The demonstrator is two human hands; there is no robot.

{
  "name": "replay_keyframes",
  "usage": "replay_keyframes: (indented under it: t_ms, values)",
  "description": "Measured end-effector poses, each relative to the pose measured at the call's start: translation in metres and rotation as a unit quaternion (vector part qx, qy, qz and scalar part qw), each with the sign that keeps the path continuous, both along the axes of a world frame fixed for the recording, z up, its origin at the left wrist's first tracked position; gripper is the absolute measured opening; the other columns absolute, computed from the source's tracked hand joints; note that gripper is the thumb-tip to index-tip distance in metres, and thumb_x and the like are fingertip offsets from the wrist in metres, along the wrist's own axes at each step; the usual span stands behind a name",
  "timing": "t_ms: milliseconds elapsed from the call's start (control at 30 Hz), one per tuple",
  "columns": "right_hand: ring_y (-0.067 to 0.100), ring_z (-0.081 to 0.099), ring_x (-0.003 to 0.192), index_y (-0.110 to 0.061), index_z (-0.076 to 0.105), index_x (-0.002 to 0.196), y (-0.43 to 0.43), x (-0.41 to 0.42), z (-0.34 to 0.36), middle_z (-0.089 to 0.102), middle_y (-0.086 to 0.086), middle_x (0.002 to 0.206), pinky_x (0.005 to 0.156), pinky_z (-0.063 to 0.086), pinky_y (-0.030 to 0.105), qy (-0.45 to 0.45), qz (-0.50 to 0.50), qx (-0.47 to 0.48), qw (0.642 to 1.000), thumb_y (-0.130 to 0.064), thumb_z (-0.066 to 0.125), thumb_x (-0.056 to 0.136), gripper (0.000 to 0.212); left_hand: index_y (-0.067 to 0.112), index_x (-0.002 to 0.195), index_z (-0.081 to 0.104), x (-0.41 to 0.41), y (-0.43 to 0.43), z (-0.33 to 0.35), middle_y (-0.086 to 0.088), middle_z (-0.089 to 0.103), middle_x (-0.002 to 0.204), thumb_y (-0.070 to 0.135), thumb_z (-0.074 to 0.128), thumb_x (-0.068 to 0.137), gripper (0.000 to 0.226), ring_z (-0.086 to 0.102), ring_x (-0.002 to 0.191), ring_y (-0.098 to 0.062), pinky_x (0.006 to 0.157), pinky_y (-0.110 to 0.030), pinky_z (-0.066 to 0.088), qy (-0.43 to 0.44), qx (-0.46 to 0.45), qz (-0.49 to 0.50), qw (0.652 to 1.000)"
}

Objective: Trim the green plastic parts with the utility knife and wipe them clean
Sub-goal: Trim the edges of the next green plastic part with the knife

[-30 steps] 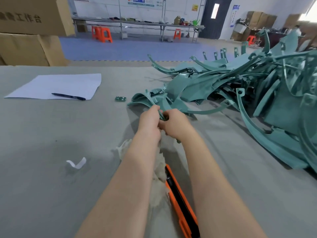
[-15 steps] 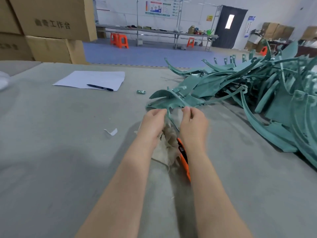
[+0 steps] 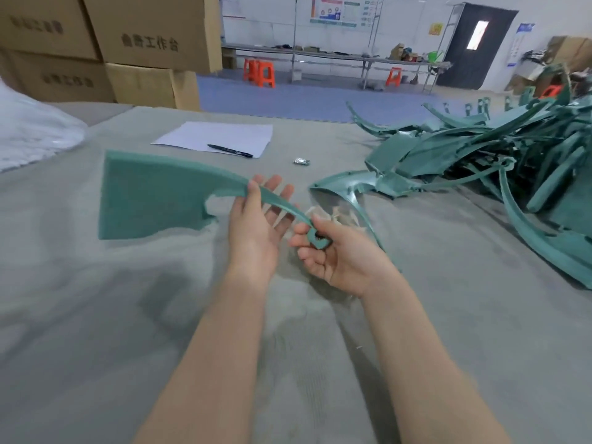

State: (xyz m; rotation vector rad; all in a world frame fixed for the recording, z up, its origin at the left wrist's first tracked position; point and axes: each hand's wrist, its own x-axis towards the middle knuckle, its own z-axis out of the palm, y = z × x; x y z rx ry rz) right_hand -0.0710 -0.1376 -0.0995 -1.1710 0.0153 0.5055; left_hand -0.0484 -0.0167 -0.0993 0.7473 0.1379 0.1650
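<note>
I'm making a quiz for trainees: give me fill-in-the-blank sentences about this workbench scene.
The left hand and right hand hold the same ____ plastic part.
The black pen lies on a white sheet of ____.
The pile of green parts lies to the person's ____.
The far stools are ____.
Missing: green; paper; right; orange.

Beyond and to the left of the left hand (image 3: 253,232), printed cardboard boxes (image 3: 153,43) stand stacked past the far edge of the grey table (image 3: 96,315). Straight ahead of the hand, across a blue floor (image 3: 288,100), orange stools (image 3: 259,73) stand by a long metal workbench (image 3: 320,54) along a white wall (image 3: 256,17) hung with posters (image 3: 333,11). Far off to the hand's right, a dark door (image 3: 464,59) shows a bright pane.
</note>
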Motion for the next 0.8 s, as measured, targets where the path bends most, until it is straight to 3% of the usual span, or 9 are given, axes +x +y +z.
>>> replay_keyframes:
  t_ms: [100,167,200,267,333,433,533,667,800]
  values:
    - [0.011,0.070,0.061,-0.009,0.063,0.088,0.005,-0.007,0.002,0.074,0.007,0.078,0.054,0.055,0.019,-0.038,0.074,-0.088,0.993,-0.026,0.036,0.104,0.036,0.025,0.097,0.053,-0.004,0.006,-0.006,0.003,0.069,0.101,0.026,0.038,0.104,0.017,0.069,0.065,-0.005,0.058,-0.023,0.054,-0.012,0.107,0.081,0.991]
    - [0.016,0.070,0.063,-0.005,0.064,0.088,0.005,-0.011,0.003,0.074,0.012,0.081,0.059,0.057,0.025,-0.111,0.040,-0.197,0.973,-0.023,0.041,0.103,0.032,0.024,0.089,0.051,-0.006,0.008,-0.007,0.001,0.070,0.094,0.019,0.038,0.103,0.020,0.063,0.053,-0.005,0.051,-0.020,0.050,-0.031,0.181,0.122,0.976]
    - [0.017,0.069,0.063,-0.006,0.065,0.085,0.002,-0.010,0.002,0.074,0.012,0.081,0.062,0.056,0.029,-0.167,-0.019,-0.281,0.945,-0.022,0.045,0.101,0.030,0.023,0.087,0.050,-0.006,0.009,-0.007,0.000,0.070,0.088,0.015,0.037,0.102,0.022,0.059,0.048,-0.006,0.048,-0.019,0.047,-0.035,0.206,0.136,0.969]
    - [0.015,0.066,0.071,-0.012,0.067,0.084,-0.009,-0.005,0.002,0.071,0.003,0.081,0.066,0.047,0.029,-0.259,-0.187,-0.443,0.838,-0.026,0.055,0.095,0.022,0.025,0.086,0.048,-0.005,0.012,-0.009,0.000,0.069,0.076,0.009,0.035,0.099,0.024,0.053,0.042,-0.007,0.043,-0.017,0.041,-0.029,0.260,0.155,0.953]
    - [0.014,0.060,0.091,-0.020,0.065,0.103,-0.023,-0.001,0.002,0.064,-0.003,0.097,0.074,0.040,0.028,-0.259,-0.263,-0.530,0.763,-0.036,0.062,0.089,0.021,0.027,0.090,0.047,-0.007,0.012,-0.012,0.001,0.067,0.069,0.008,0.033,0.095,0.024,0.046,0.038,-0.006,0.039,-0.016,0.036,-0.011,0.326,0.147,0.934]
    - [0.023,0.055,0.108,-0.026,0.054,0.126,-0.028,0.004,-0.006,0.056,0.002,0.117,0.085,0.044,0.032,-0.205,-0.188,-0.598,0.752,-0.048,0.069,0.080,0.053,0.021,0.093,0.046,-0.011,0.007,-0.017,-0.001,0.062,0.061,0.009,0.032,0.094,0.018,0.040,0.033,-0.006,0.035,-0.014,0.031,0.021,0.368,0.101,0.924]
    - [0.030,0.057,0.103,-0.023,0.055,0.123,-0.018,0.007,-0.018,0.062,0.006,0.110,0.083,0.048,0.036,-0.213,-0.153,-0.653,0.711,-0.035,0.064,0.084,0.042,0.014,0.094,0.049,-0.011,0.007,-0.018,-0.002,0.056,0.057,0.010,0.035,0.097,0.015,0.038,0.031,-0.005,0.036,-0.015,0.033,0.036,0.364,0.083,0.927]
    - [0.031,0.060,0.094,-0.015,0.062,0.104,-0.024,0.011,-0.014,0.066,0.008,0.096,0.080,0.050,0.037,-0.236,-0.265,-0.565,0.745,-0.017,0.051,0.092,0.017,0.014,0.097,0.052,-0.011,0.010,-0.017,0.005,0.057,0.049,0.011,0.037,0.096,0.015,0.038,0.032,-0.004,0.035,-0.013,0.032,0.034,0.370,0.070,0.926]
    - [0.023,0.063,0.080,-0.016,0.055,0.097,-0.025,0.009,0.012,0.063,0.007,0.091,0.080,0.055,0.042,-0.279,-0.435,-0.259,0.816,-0.012,0.052,0.095,0.006,0.016,0.099,0.054,-0.013,0.012,-0.012,0.008,0.058,0.046,0.011,0.037,0.096,0.019,0.039,0.033,-0.005,0.036,-0.014,0.033,0.023,0.351,0.066,0.934]
